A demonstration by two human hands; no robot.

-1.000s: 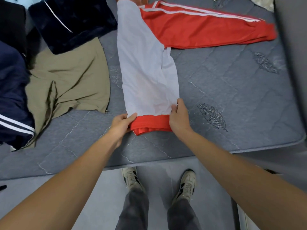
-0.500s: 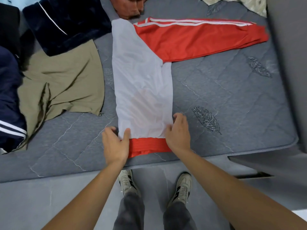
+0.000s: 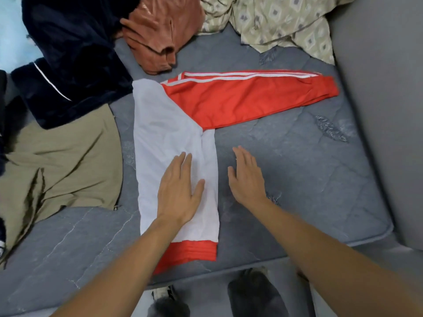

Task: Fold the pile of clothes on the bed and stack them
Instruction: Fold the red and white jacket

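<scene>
A red and pale grey jacket (image 3: 160, 138) lies flat on the grey mattress (image 3: 297, 175), its grey body folded into a narrow strip with a red hem at the near edge. One red sleeve (image 3: 247, 97) with white stripes stretches out to the right. My left hand (image 3: 178, 188) rests flat and open on the grey body. Just right of the jacket, my right hand (image 3: 247, 177) hovers open over the mattress, holding nothing.
To the left lie an olive garment (image 3: 61, 165) and a dark navy fleece (image 3: 68, 56). A rust-coloured garment (image 3: 160, 30) and a patterned beige cloth (image 3: 281, 21) sit at the back. A grey wall (image 3: 384, 110) borders the right side. My shoes show below the mattress edge.
Both hands let go of the jacket's red hem and moved forward. The left now lies flat on the grey body, the right is off the jacket to its right. The view shifted forward.
</scene>
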